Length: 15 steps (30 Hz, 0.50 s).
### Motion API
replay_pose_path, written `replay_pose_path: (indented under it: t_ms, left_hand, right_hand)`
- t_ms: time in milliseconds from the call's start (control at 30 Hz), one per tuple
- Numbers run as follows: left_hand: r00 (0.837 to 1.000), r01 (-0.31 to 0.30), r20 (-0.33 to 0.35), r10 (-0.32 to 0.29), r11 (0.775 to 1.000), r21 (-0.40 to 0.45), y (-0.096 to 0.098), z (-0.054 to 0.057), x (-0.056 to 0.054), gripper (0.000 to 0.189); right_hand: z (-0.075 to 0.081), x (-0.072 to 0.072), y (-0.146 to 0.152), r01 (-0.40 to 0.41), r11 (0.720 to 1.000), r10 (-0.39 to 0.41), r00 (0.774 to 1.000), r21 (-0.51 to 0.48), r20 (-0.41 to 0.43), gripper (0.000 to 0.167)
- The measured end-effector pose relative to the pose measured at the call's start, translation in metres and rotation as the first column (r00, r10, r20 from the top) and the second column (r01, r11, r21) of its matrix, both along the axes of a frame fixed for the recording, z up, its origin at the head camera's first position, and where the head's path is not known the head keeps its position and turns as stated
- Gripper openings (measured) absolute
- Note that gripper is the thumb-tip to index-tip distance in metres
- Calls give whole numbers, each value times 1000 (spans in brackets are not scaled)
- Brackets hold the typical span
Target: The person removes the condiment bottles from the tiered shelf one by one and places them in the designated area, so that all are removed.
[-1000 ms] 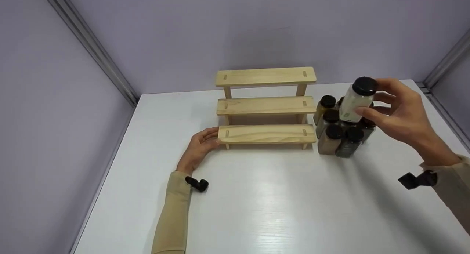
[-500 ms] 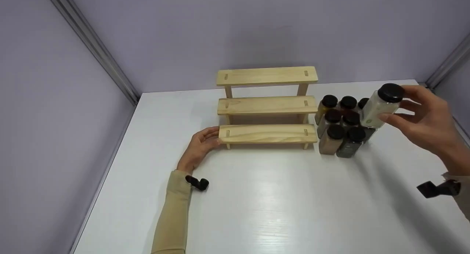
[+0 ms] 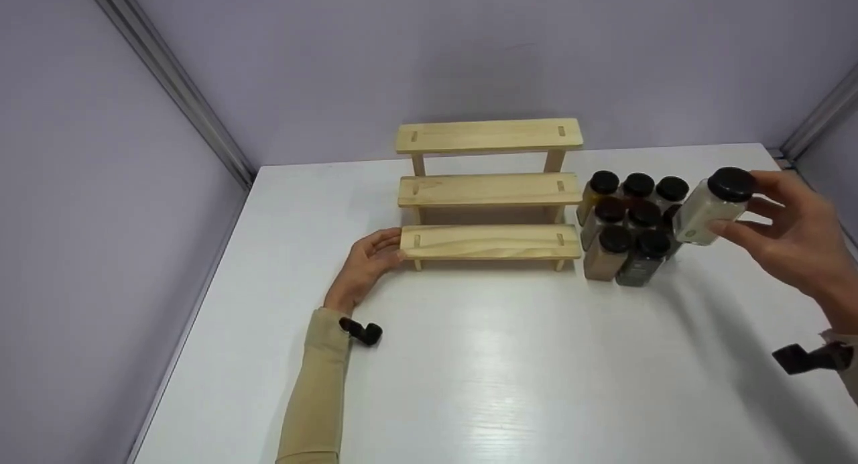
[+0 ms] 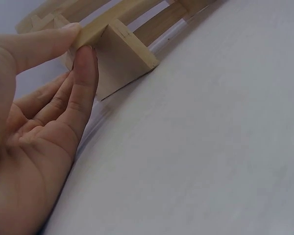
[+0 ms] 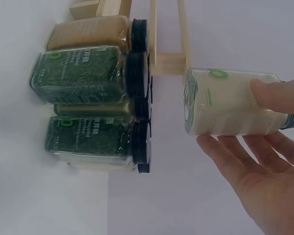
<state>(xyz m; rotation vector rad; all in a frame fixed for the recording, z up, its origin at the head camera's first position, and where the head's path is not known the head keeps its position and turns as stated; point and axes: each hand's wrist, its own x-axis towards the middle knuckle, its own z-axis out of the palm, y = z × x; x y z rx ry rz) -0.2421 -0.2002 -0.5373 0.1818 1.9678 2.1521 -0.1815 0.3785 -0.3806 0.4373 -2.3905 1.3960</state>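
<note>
My right hand (image 3: pixel 791 233) holds a glass spice jar (image 5: pixel 230 103) of pale powder with a black lid, thumb on one side and fingers on the other. The jar leans, raised at the right of the grouped spice jars (image 3: pixel 643 216). At the left end of a three-step wooden display stand (image 3: pixel 493 243), my left hand (image 3: pixel 367 266) pinches the lowest step. In the left wrist view its thumb lies along the board's edge, with the forefinger against the end below.
Several black-capped jars stand close together just right of the stand; two hold green flakes (image 5: pixel 83 73). Behind the white table (image 3: pixel 482 370) rises a pale wall (image 3: pixel 322 68), with metal framing (image 3: pixel 167 75) at its left corner.
My right hand has carried the pale jar rightward and lower in the head view, uncovering more of the grouped jars. The left hand stays at the stand's end.
</note>
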Motion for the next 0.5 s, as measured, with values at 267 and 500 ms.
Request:
replay_pose_path:
  t_ms: [267, 500]
  left_hand:
    - [1000, 12, -13, -12, 1000, -8, 1, 0, -1, 56]
    - [1000, 4, 0, -4, 1000, -26, 0, 1, 0, 57]
  right_hand:
    - [-15, 4, 9, 38, 999, -39, 999, 20, 16, 63]
    - [-28, 7, 17, 14, 999, -13, 999, -30, 30, 64]
